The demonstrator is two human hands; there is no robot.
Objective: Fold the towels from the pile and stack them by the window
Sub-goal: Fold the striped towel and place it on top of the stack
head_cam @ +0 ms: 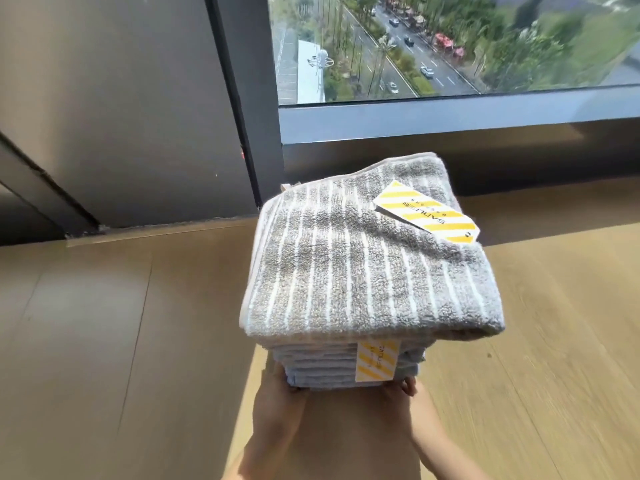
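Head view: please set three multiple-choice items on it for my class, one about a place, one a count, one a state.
1. Where on the top towel does the tag lie?
A. near left corner
B. centre
C. far right corner, toward the window

2. How many yellow-striped tags show?
A. one
B. two
C. four

3. What state is the stack of towels in?
A. held at its base by the left hand and right hand
B. lying on the floor
C. spread unfolded over the sill

Key: 1 C, the tag sits at the corner nearest the glass. 2 B, one lies on top and a second tag hangs on the stack's front. 3 A, both hands are at its bottom edge.
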